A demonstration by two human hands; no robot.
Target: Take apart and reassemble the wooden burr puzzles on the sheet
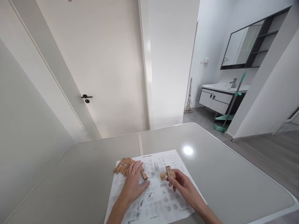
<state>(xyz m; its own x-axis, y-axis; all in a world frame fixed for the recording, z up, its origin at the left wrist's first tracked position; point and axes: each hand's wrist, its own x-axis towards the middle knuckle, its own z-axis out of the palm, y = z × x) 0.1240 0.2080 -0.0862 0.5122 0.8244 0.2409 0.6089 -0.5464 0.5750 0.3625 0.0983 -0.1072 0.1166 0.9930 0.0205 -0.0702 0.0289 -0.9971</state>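
Note:
My right hand (pixel 181 184) is closed on a few joined wooden puzzle pieces (pixel 168 173), set crosswise and lifted a little off the sheet. Fingers spread, my left hand (pixel 135 183) hovers over or rests on a group of notched wooden puzzle pieces (pixel 121 165); whether it touches them I cannot tell. One wooden piece (pixel 144 176) lies by its index finger, partly covered. Under both hands is a printed paper sheet (pixel 155 189) with rows of small grey drawings.
The grey table (pixel 224 174) has a pale rim and a seam across it. Beyond stands a white door (pixel 112 68) with a black handle (pixel 87 96). To the right are a washbasin cabinet (pixel 213 99), a mirror (pixel 243 46), a mop (pixel 189 96) and a green dustpan (pixel 220 127).

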